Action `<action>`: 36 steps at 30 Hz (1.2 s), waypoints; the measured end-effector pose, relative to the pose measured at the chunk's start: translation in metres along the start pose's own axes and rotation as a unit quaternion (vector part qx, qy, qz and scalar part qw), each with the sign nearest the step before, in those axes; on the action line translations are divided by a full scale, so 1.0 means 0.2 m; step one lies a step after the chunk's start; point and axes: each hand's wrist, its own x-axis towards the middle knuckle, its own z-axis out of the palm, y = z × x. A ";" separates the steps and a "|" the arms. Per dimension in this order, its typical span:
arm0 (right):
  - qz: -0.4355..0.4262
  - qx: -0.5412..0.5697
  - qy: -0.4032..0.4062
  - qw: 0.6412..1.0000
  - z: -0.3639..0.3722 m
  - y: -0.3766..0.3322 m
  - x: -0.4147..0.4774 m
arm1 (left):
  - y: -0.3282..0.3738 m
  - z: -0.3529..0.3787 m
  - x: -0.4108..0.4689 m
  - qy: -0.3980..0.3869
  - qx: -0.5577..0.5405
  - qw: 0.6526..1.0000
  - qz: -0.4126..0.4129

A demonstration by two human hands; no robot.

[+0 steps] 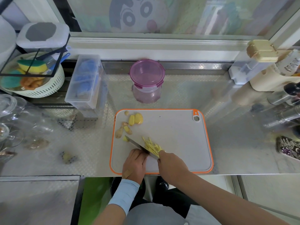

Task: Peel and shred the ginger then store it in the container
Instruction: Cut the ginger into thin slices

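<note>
Two hands work at the lower middle of the frame: our right hand point(172, 163) wraps the handle of the knife point(134, 142), while our left hand point(134, 163) curls fingertips-down beside the blade; whether it pins ginger we cannot tell. A heap of ginger shreds point(152, 146) lies on the cutting board point(178, 135) just beyond the blade, with peeled slices point(136, 118) at its upper left. The purple-lidded container point(146, 78) stands closed above the board. We judge the shreds light, damp and clingy, best pinched up or scooped on the flat blade.
</note>
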 end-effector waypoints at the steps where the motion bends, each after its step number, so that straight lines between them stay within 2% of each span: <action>1: -0.003 0.003 0.004 1.000 0.00 0.01 -0.02 | 0.00 0.00 0.00 0.003 0.002 1.000 0.002; 12: 0.010 -0.018 -0.006 1.000 0.04 0.06 -0.05 | 0.01 0.00 0.00 0.001 0.007 1.000 0.003; 27: 0.000 0.012 0.016 1.000 0.03 0.08 -0.06 | 0.01 0.01 0.01 0.011 0.019 1.000 0.010; 36: 0.004 -0.001 -0.009 1.000 0.02 0.00 0.04 | 0.01 0.01 0.00 -0.012 0.016 1.000 -0.006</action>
